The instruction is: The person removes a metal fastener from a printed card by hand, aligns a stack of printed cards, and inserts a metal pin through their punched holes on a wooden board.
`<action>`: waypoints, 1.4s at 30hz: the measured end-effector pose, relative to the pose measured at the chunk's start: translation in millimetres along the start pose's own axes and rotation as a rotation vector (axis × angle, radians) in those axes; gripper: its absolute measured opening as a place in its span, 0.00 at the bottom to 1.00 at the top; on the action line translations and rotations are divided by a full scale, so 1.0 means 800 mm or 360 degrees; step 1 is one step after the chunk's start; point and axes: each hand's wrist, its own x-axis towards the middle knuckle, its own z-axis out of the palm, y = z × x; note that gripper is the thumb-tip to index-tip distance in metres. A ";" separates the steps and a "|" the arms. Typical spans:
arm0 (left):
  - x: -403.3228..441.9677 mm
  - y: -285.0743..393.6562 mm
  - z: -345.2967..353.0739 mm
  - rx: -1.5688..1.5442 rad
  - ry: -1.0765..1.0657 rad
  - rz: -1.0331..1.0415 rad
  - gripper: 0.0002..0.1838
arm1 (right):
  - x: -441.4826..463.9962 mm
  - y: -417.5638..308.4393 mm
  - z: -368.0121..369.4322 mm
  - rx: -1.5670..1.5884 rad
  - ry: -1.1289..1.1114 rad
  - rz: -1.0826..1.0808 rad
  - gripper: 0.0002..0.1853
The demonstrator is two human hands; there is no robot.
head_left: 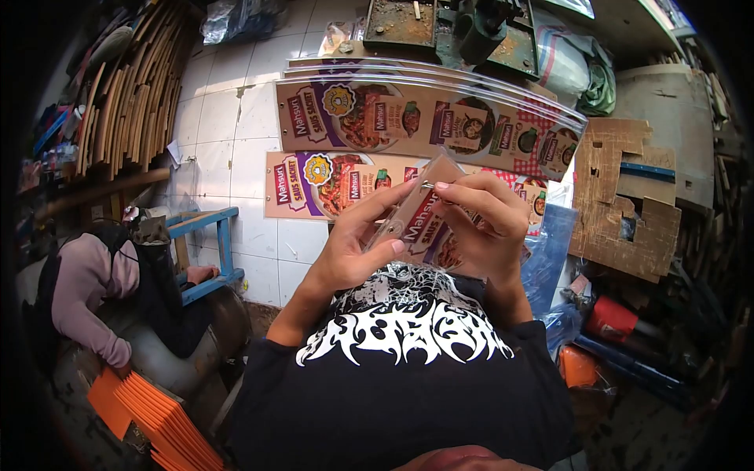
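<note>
Close to my chest, a printed panel (425,222) marked "Mahsuri Saus Sachet" is held tilted in both hands, under a clear glossy cover. My left hand (363,235) grips its left end, thumb on the front. My right hand (488,213) pinches near its top edge, where a small metal piece (428,185) shows at the fingertips. Beyond my hands lies a stack of similar long panels (408,125) in clear covers, fanned along their upper edges. Another such panel (302,184) lies nearer, partly hidden by my hands.
Metal trays (400,27) and a dark machine (481,35) stand at the back. Cut brown boards (620,188) are at right, a blue frame (224,243) at left. Another person (94,290) at left touches orange sheets (161,412).
</note>
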 end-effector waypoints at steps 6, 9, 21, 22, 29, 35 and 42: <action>-0.001 -0.002 0.000 -0.0003 0.0010 -0.0027 0.38 | 0.004 0.004 0.007 -0.0063 0.0120 -0.0025 0.14; -0.001 -0.004 0.000 -0.0046 0.0005 -0.0047 0.38 | 0.006 0.000 0.007 -0.0106 0.0097 -0.0091 0.15; -0.002 -0.003 -0.001 -0.0209 0.0000 -0.0109 0.35 | 0.006 -0.016 0.010 -0.0197 0.0067 -0.0490 0.16; -0.001 -0.004 -0.001 -0.0239 0.0011 -0.0108 0.34 | 0.006 -0.016 0.010 -0.0210 0.0071 -0.0473 0.16; 0.002 -0.003 -0.001 0.0000 0.0034 -0.0066 0.31 | 0.001 -0.014 0.016 -0.0311 0.0060 -0.0370 0.17; -0.001 -0.007 0.000 -0.0102 0.0099 -0.0124 0.32 | -0.010 -0.002 0.020 -0.0354 0.0076 -0.0349 0.17; 0.001 -0.009 -0.001 -0.0112 0.0077 -0.0086 0.34 | -0.018 -0.008 0.024 -0.0338 0.0132 -0.0035 0.21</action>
